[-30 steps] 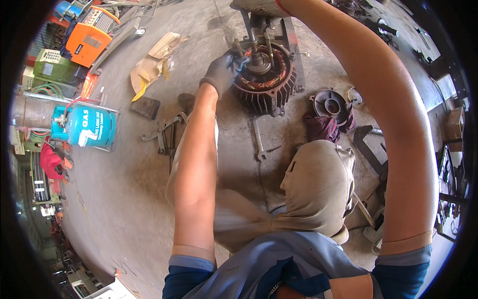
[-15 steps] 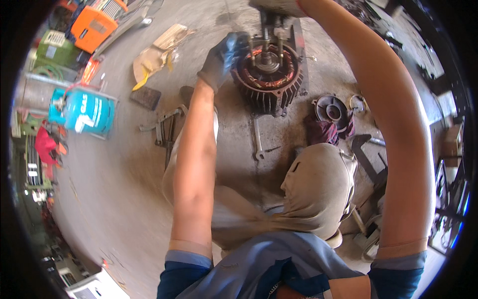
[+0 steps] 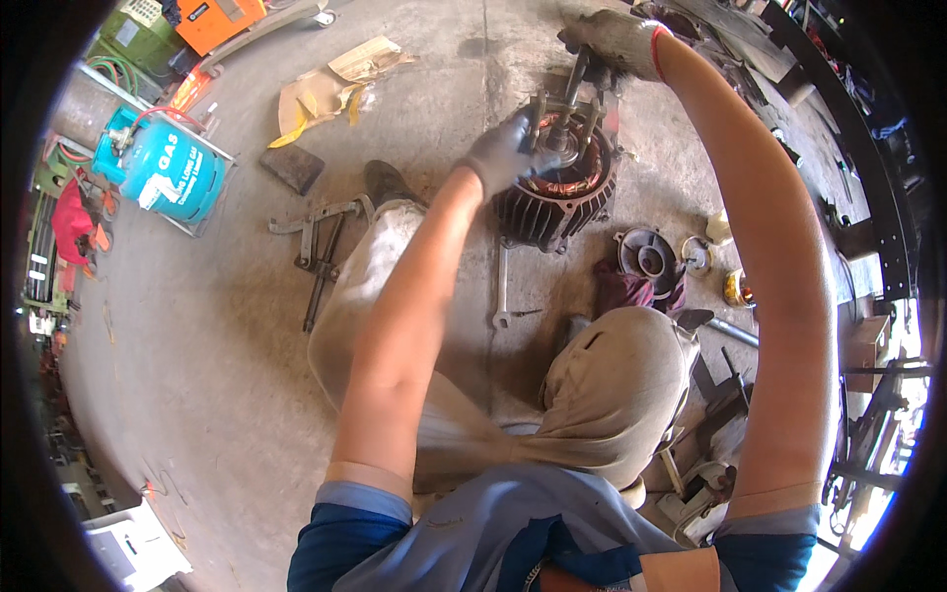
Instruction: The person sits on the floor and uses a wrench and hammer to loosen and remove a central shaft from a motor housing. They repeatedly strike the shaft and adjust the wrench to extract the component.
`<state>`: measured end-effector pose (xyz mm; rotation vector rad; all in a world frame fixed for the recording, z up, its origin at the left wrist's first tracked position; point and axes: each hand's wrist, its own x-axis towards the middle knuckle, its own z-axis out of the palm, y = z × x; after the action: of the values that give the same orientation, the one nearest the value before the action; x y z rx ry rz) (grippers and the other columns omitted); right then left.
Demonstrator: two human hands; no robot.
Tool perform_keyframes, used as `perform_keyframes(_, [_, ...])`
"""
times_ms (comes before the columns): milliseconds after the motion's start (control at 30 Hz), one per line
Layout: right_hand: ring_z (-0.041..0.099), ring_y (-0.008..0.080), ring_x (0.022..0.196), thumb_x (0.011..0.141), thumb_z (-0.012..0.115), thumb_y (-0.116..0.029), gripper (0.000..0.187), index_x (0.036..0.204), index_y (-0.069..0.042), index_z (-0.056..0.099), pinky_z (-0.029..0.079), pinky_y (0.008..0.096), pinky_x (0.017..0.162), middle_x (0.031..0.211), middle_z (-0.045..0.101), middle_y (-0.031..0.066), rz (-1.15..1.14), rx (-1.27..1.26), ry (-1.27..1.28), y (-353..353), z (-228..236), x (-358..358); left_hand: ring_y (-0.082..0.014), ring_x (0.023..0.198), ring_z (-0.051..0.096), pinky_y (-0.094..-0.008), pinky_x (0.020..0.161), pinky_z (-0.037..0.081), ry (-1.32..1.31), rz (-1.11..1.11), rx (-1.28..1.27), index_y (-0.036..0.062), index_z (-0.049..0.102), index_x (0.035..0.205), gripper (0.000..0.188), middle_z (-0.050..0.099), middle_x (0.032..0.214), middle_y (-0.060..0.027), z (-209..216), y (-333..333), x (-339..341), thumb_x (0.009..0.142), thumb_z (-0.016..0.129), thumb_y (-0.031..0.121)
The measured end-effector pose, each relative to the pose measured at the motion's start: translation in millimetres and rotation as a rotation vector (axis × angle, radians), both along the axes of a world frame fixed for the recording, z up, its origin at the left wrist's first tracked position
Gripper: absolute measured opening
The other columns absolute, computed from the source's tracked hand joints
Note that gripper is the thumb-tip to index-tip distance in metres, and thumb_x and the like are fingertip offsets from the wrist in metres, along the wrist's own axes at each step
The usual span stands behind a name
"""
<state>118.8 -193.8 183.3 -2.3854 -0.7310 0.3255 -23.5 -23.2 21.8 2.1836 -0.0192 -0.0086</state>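
Teal cylinder (image 3: 182, 168) and orange machine (image 3: 217, 22)

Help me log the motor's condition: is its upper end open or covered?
Open: at the upper end of the motor, the ring of copper windings shows, with no cover over it.

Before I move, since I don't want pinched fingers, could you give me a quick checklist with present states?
1. Gloves on left hand and right hand: ok.
2. Finned motor housing open end up: ok.
3. Left fingers well away from the puller: not ok, right beside it.
4. Right hand's grip at the puller's top: cannot tell, fingers partly hidden.
5. Floor before the housing free of tools: not ok, wrench there.
6. Round cover off the housing: ok.
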Motion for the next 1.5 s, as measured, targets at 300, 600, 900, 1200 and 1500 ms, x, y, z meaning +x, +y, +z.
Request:
perform_keyframes(300, [0.069, 0.0425, 0.108, 0.099, 0.056, -0.046, 0.054, 0.129, -0.003, 0.067, 0.052, 0.0474, 0.100, 0.116, 0.071, 0.0271, -0.004, -0.129, -0.660, -19.4, 14.3, -5.2, -0.0419, 0.132, 0.047, -0.0503, 0.113, 0.034, -0.556, 0.690, 0.098, -0.0058, 0.030, 0.153, 0.130, 0.052, 0.138, -0.0257, -25.6, -98.9, 7.8, 0.056, 0.097, 0.049])
perform_keyframes(600, [0.057, 0.0371, 0.131, 0.098, 0.058, -0.016, 0.056, 0.153, -0.020, 0.046, 0.047, 0.0458, 0.111, 0.146, 0.057, 0.0161, 0.248, -0.383, -0.788, -36.1, 9.6, -14.5, -0.0389, 0.117, 0.056, -0.0511, 0.105, 0.040, -0.562, 0.894, 0.098, 0.0013, 0.043, 0.142, 0.099, 0.060, 0.121, -0.0199, -30.2, -121.5, 26.2, 0.065, 0.092, 0.039])
perform_keyframes(900, [0.059, 0.0384, 0.126, 0.097, 0.064, -0.026, 0.051, 0.145, -0.012, 0.054, 0.048, 0.0460, 0.107, 0.134, 0.064, 0.0183, 0.280, -0.311, -0.826, -44.1, 15.1, -10.9, -0.0358, 0.109, 0.059, -0.0483, 0.097, 0.045, -0.614, 0.849, 0.071, 0.0051, 0.050, 0.130, 0.082, 0.062, 0.112, -0.0149, -32.4, -113.3, 28.3, 0.065, 0.091, 0.036])
perform_keyframes(1200, [0.065, 0.0405, 0.111, 0.099, 0.060, -0.026, 0.029, 0.119, -0.006, 0.065, 0.052, 0.0474, 0.095, 0.116, 0.069, 0.0196, 0.278, -0.370, -0.741, -49.2, 20.0, -2.8, -0.0314, 0.116, 0.063, -0.0431, 0.100, 0.050, -0.574, 0.469, -0.069, 0.0055, 0.041, 0.139, 0.094, 0.063, 0.123, -0.0158, -31.6, -77.2, 21.9, 0.065, 0.092, 0.033])
perform_keyframes(1500, [0.067, 0.0363, 0.105, 0.100, 0.059, -0.022, 0.023, 0.113, -0.007, 0.069, 0.054, 0.0421, 0.091, 0.110, 0.071, 0.0151, 0.378, -0.075, -0.735, -66.7, 6.6, -9.0, -0.0301, 0.123, 0.061, -0.0396, 0.105, 0.049, -0.422, 0.213, -0.028, 0.0074, 0.034, 0.152, 0.106, 0.062, 0.129, -0.0157, -29.9, -49.7, 24.4, 0.067, 0.093, 0.029])
